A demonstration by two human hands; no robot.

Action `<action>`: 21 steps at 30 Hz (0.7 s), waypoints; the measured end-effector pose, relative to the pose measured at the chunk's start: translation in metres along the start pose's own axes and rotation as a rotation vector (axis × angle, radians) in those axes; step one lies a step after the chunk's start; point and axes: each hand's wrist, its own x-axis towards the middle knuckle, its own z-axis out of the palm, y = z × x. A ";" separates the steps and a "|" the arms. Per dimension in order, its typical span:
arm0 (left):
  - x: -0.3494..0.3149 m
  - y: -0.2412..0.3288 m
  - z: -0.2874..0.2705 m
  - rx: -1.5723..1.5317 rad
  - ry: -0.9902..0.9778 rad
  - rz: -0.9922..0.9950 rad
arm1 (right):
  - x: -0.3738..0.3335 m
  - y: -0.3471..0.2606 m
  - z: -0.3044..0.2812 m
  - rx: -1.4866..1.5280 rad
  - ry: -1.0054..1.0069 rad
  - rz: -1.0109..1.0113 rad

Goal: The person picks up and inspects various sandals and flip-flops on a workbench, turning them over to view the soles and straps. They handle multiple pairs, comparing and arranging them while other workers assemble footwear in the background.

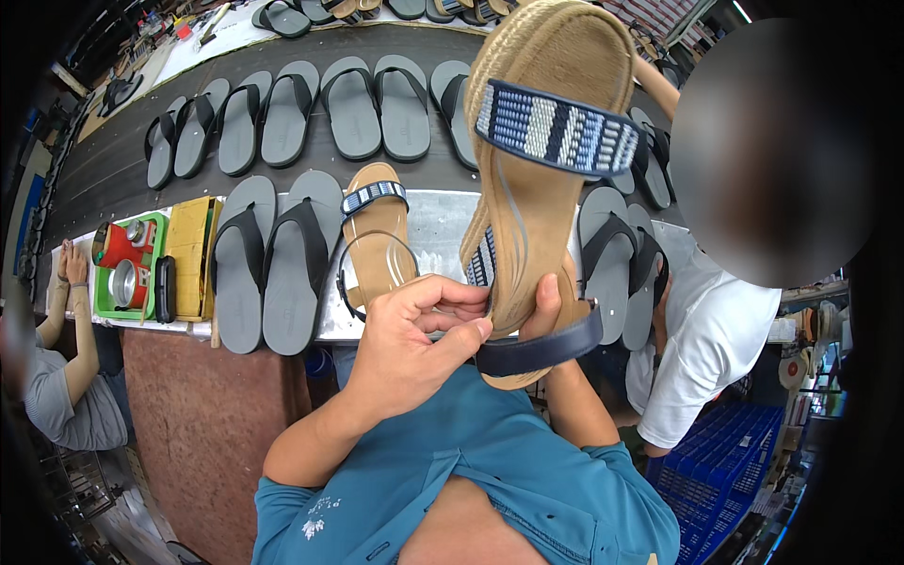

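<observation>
A tan wedge sandal (532,202) with a blue-and-white beaded strap and a dark ankle strap is raised before me, toe up. My right hand (549,315) grips it near the heel, its thumb over the edge and the other fingers hidden behind. Against the sandal's left side my left hand (414,334) is closed in a pinch, thumb tip at the sole edge. What is between those fingertips, if anything, is too small to make out. A similar sandal (379,254) lies on the bench beyond my left hand, untouched.
Grey flip-flops (303,273) stand on the metal bench, and several more line the dark conveyor belt (395,42). At left are a green tray (162,247) with red cans and a yellow box (193,254). Co-workers are at both sides; a blue crate (720,471) stands right.
</observation>
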 end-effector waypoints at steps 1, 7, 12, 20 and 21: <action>0.000 0.001 0.000 0.003 -0.003 -0.003 | -0.001 0.001 0.003 0.101 0.021 0.036; 0.001 0.000 -0.003 0.067 0.022 0.028 | -0.011 0.013 0.009 0.303 0.081 0.174; 0.004 0.004 -0.015 -0.056 0.016 -0.020 | -0.011 0.002 0.001 -0.132 -0.020 0.052; 0.006 -0.020 -0.017 -0.193 0.006 0.124 | 0.000 -0.009 0.019 0.324 0.017 0.380; 0.005 -0.025 -0.010 -0.119 0.006 0.201 | -0.001 -0.006 0.023 0.249 0.027 0.337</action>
